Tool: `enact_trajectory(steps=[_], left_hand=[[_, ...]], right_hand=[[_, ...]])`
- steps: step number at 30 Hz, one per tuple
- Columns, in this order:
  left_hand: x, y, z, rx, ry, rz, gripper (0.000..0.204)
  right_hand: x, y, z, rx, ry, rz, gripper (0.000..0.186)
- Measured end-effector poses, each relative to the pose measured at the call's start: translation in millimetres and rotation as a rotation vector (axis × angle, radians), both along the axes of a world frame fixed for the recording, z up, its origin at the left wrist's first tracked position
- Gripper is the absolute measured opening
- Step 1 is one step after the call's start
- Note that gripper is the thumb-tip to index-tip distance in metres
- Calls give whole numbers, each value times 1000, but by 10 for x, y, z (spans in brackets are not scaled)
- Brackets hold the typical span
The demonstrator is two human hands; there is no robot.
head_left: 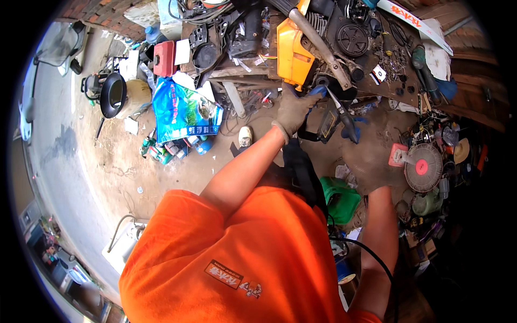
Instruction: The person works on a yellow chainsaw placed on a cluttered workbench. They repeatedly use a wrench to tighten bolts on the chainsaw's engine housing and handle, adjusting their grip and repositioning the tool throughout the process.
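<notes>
My left hand (295,110), in a grey-brown work glove, is closed at the near edge of the bench, around the blue part of a tool (319,90) whose exact kind I cannot make out. Just right of that hand a black tool body with yellow marks (329,123) hangs beside a dark handle with a blue end (351,131). My right hand (371,161), gloved as well, is smeared by motion over the floor, and its fingers cannot be read. Beyond my left hand stands an orange-yellow machine housing (296,51), with a long metal bar (323,48) slanting across it.
The cluttered bench (379,94) carries black machine parts and small hardware. A blue printed bag (186,110) and a black pan (113,95) are at left. On the right are a fan (423,168) and a green container (340,200). A black cable (371,250) runs beside my right forearm.
</notes>
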State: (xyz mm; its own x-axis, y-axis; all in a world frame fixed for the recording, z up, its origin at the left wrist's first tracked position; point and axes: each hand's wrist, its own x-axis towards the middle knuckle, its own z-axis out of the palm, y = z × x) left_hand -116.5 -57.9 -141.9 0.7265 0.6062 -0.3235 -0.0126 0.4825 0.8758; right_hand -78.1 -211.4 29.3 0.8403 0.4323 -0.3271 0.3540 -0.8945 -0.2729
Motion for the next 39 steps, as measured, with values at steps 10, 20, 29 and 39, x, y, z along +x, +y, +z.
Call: enact_trajectory(steps=[10, 20, 29, 39], left_hand=[[-190, 358, 405, 281, 196, 3, 115], [123, 679, 658, 712, 137, -70, 122], [111, 687, 457, 711, 9, -75, 105], [-44, -163, 181, 193, -16, 194, 129]], right_hand=[[-148, -256, 0, 504, 393, -377, 24], [-205, -276, -639, 1024, 304, -397, 23], [-68, -313, -810, 1067, 329, -321, 25], [1202, 551, 50, 769, 33, 247, 39]])
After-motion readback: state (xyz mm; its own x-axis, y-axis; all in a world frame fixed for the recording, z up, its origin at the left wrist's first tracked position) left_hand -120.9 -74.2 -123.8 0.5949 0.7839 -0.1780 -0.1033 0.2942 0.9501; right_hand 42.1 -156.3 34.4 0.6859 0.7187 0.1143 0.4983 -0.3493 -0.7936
